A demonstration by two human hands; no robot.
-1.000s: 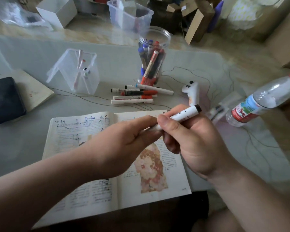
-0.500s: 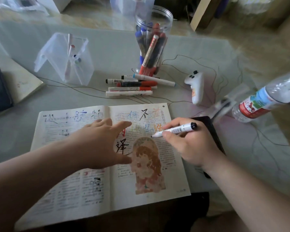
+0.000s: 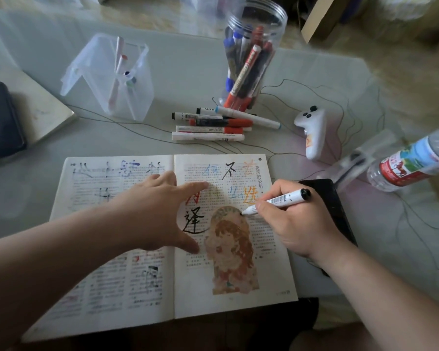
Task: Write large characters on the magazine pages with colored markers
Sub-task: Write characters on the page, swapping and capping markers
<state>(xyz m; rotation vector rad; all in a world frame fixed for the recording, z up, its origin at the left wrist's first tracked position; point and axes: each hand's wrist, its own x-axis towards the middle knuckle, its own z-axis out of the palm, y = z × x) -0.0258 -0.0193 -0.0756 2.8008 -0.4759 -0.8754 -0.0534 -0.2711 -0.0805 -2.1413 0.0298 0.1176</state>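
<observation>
An open magazine [image 3: 269, 295] lies flat at the table's near edge, with large blue, black, orange and red characters over its print. My left hand [image 3: 160, 211] lies spread across the spine, fingers apart, pressing the pages down. My right hand [image 3: 297, 224] grips a white marker [image 3: 281, 200] with a black end. Its black tip touches the right page at the top of a printed picture of a curly-haired figure [image 3: 232, 252].
Several loose markers [image 3: 213, 122] lie beyond the magazine. A clear jar of markers [image 3: 251, 54] and a clear square holder [image 3: 112, 77] stand behind. A white controller [image 3: 313, 130], a water bottle [image 3: 413, 160], a black phone [image 3: 332, 198] and thin wires sit at right; a dark case [image 3: 0, 120] at left.
A second ago both hands held the marker above the magazine. Since then the left hand came down flat on the pages and the right hand lowered the marker tip to the right page.
</observation>
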